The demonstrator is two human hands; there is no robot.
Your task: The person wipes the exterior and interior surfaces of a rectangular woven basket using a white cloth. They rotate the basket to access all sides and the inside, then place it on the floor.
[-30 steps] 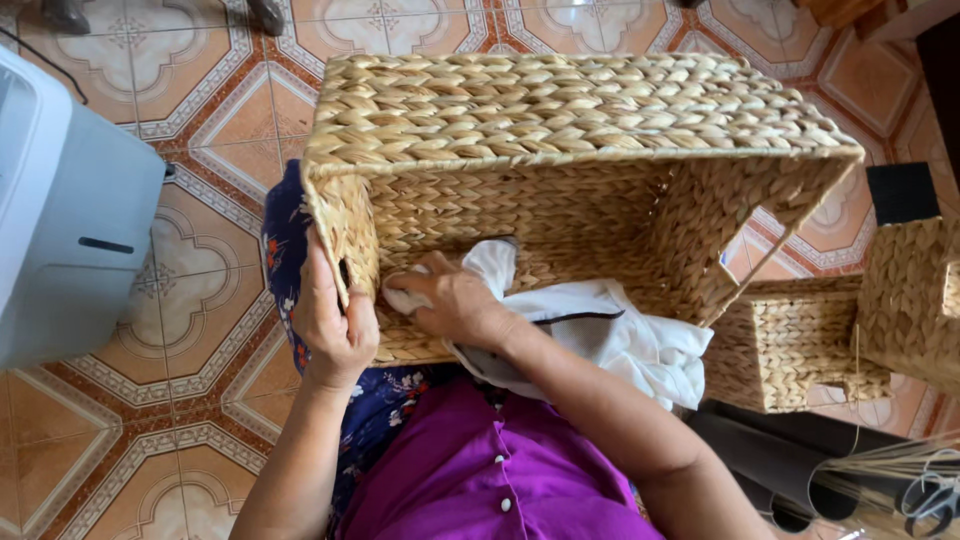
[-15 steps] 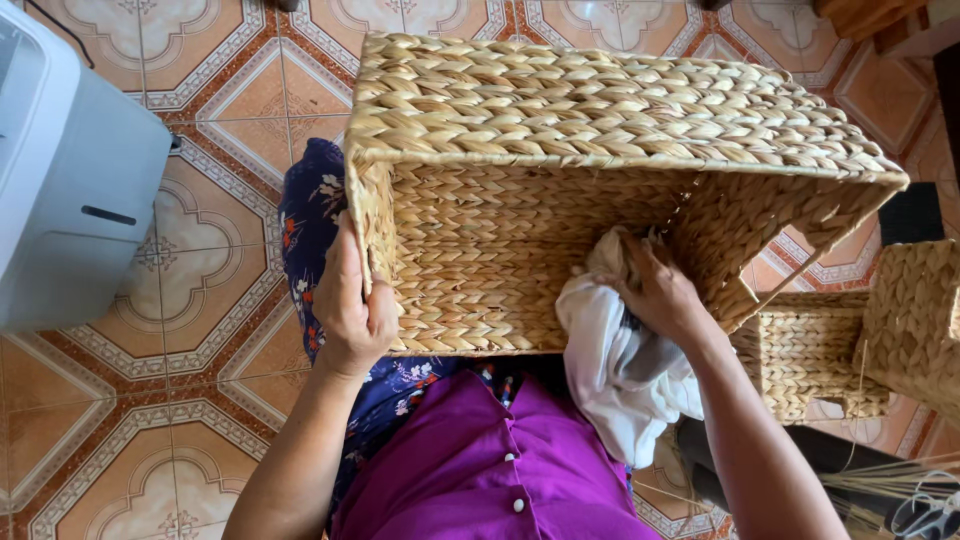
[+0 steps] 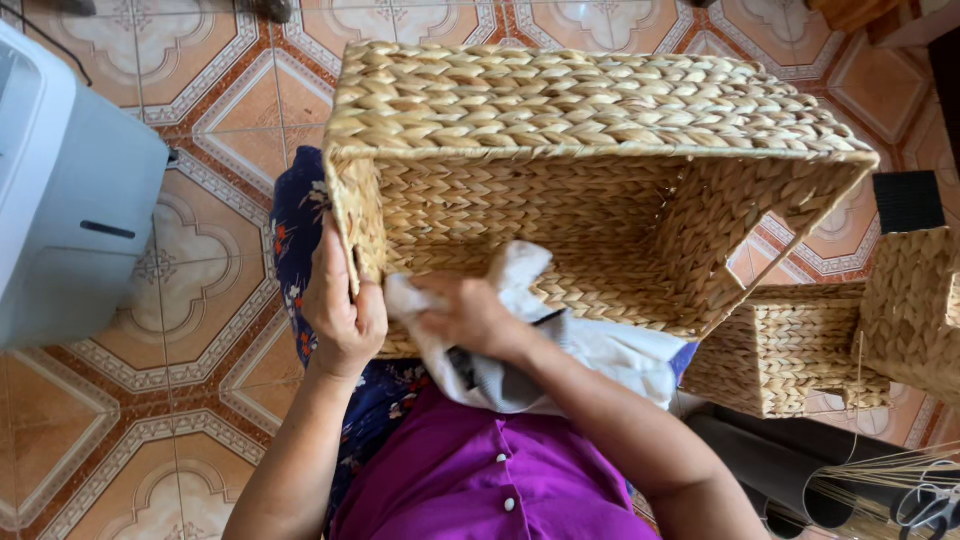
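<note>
A large woven straw basket (image 3: 590,130) lies tipped on my lap with its open side facing me. My left hand (image 3: 343,305) grips its left rim, thumb inside and fingers outside. My right hand (image 3: 470,315) holds a white cloth (image 3: 590,350) bunched against the inner near wall of the basket, close to the left corner. The rest of the cloth trails over the rim and down onto my purple shirt.
A grey and white machine (image 3: 70,190) stands on the patterned tile floor at the left. Two smaller woven baskets (image 3: 790,355) (image 3: 915,310) sit at the right. Dark tubes and straw strands with scissors (image 3: 925,505) lie at the bottom right.
My right hand has swept the cloth from the basket's right inner side back to the left corner. The left hand keeps its hold on the rim.
</note>
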